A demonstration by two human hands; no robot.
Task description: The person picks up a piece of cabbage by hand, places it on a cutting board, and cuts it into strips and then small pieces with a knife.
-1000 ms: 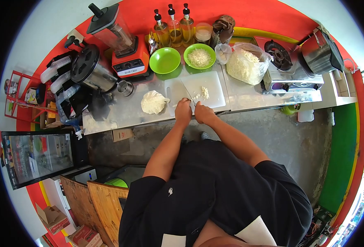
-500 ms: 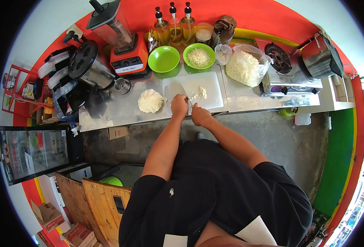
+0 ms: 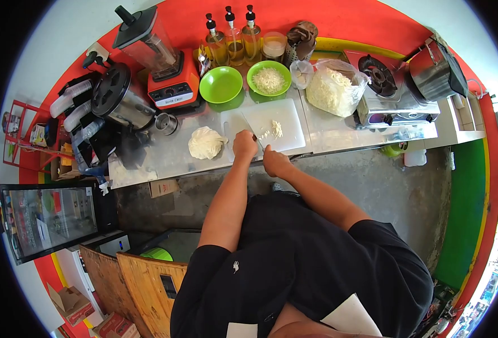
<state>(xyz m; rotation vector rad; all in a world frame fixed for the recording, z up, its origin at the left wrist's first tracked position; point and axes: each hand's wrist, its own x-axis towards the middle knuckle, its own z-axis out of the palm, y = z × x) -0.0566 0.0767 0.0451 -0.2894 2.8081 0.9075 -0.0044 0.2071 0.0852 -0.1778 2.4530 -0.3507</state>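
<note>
My left hand is closed around the dark handle of a knife at the near edge of a white cutting board. The short visible part of the blade points toward my right hand, whose fingers are curled with the fingertips at the blade. Whether they grip it is too small to tell. Pale shreds lie in a small pile on the board. Left of the board sits a pale rounded lump, like a cabbage head. Behind it stand an empty green bowl and a green bowl of shreds.
A plastic bag of pale shreds stands right of the bowls, beside a gas stove with a pot. Leftward are a red blender, a metal cup and a steel container. Pump bottles line the wall.
My right hand has shifted slightly down and away from the board, its fingertips lower along the blade. My left hand stays almost in place. The camera view has tilted a little.
</note>
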